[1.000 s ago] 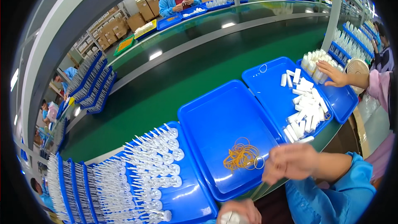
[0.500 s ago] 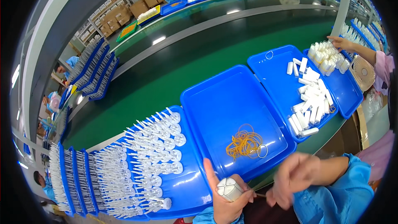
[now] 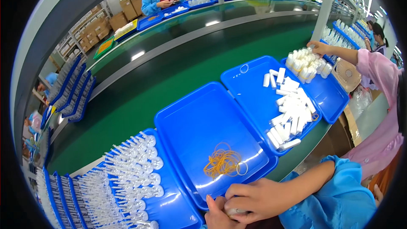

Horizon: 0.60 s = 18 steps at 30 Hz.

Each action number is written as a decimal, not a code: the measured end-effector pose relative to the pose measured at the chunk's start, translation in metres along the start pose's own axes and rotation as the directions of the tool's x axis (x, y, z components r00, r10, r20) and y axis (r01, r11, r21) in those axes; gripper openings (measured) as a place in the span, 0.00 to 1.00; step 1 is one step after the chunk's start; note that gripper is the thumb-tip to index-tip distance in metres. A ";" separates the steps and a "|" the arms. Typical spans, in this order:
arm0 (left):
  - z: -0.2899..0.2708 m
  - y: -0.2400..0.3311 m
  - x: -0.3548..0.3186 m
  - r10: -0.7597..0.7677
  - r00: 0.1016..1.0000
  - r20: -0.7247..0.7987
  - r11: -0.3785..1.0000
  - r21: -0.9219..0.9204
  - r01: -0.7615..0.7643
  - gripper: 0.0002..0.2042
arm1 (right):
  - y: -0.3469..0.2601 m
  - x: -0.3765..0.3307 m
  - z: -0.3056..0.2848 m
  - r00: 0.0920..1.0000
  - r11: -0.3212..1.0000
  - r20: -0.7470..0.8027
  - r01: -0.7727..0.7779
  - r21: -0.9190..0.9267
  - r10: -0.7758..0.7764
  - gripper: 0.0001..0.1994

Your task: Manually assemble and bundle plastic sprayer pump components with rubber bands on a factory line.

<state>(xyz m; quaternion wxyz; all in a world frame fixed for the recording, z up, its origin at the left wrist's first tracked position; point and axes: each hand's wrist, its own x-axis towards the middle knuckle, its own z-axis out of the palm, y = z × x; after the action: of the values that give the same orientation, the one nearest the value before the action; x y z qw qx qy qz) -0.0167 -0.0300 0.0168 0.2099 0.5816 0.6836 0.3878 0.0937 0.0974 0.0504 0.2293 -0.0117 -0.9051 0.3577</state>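
At the lower edge, my left hand (image 3: 218, 217) is closed around a white round bundle (image 3: 235, 211). My right hand (image 3: 260, 196) curls over its top, and both hands hide most of it. Just ahead is a blue tray (image 3: 190, 123) with a loose pile of orange rubber bands (image 3: 222, 162) and a pale ring (image 3: 242, 168). To its right, a second blue tray (image 3: 246, 89) holds white wrapped pieces (image 3: 292, 112) in a heap. On the left, another blue tray (image 3: 169, 203) carries rows of clear, round-based pieces with white stems (image 3: 135, 169).
A green conveyor belt (image 3: 123, 101) curves behind the trays. At right, a co-worker's hand (image 3: 320, 47) touches a cluster of white bundles (image 3: 305, 63) near a beige fan (image 3: 347, 73). Stacked trays (image 3: 74, 89) stand far left; a grey post (image 3: 325, 8) rises at the far right.
My right hand has come in from the right, from beside the bundle to over it. The view has shifted, so the trays sit lower and further left.
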 end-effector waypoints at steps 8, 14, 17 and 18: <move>-0.037 0.021 0.009 0.061 0.996 0.069 0.997 -0.058 -0.057 0.48 | 0.016 -0.013 -0.033 0.995 0.989 -0.028 -0.101 -0.110 0.098 0.09; -0.078 -0.009 0.004 -0.075 0.969 -0.233 0.945 0.295 0.144 0.21 | 0.091 -0.016 -0.107 0.930 0.653 -0.348 -0.336 -0.679 0.117 0.07; -0.086 -0.028 0.002 -0.108 0.977 -0.184 0.881 0.438 0.180 0.19 | 0.133 -0.013 -0.109 0.906 0.576 -0.252 -0.412 -0.706 0.339 0.08; -0.088 -0.033 0.002 -0.140 0.976 -0.164 0.858 0.471 0.202 0.18 | 0.141 -0.012 -0.107 0.908 0.565 -0.217 -0.396 -0.724 0.359 0.08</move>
<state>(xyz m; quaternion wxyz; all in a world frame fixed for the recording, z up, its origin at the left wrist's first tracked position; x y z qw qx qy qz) -0.1027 -0.0539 0.0455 0.0480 0.5271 0.8196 0.2192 0.1298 0.2693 0.0219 0.1417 -0.3068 -0.9411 -0.0103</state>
